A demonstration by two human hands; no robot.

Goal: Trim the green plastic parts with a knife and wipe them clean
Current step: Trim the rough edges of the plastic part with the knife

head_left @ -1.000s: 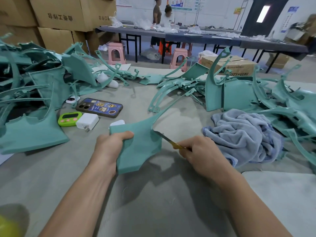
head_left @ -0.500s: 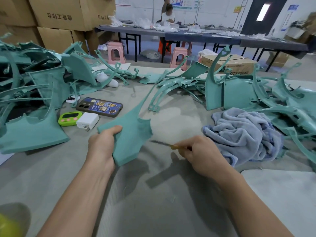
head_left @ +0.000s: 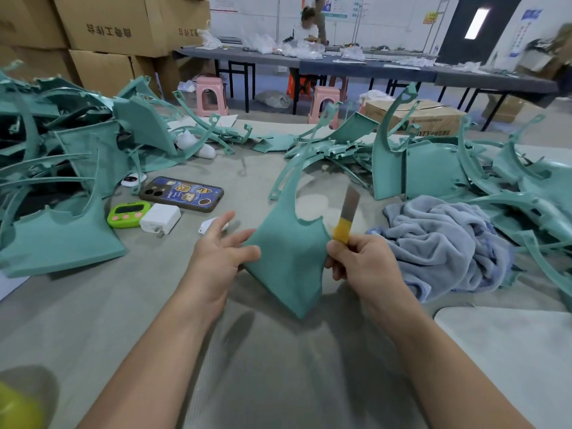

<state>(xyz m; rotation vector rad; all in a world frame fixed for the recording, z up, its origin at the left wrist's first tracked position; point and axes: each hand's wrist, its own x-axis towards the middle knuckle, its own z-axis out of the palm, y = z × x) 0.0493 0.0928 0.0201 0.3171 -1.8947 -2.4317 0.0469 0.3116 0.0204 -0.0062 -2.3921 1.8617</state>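
Grey tabletop (head_left: 93,320) piled with green parts (head_left: 62,239).
Near centre, the left hand (head_left: 221,253), fingers spread, touches the raised green part (head_left: 288,261); the right hand (head_left: 363,263) grips the knife (head_left: 348,212), blade up, at its right edge.

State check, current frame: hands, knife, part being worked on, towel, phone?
left hand, fingers spread, touching the green part
right hand, gripping the knife
knife, blade pointing up
green part, between both hands
towel, crumpled, untouched
phone, lying face down
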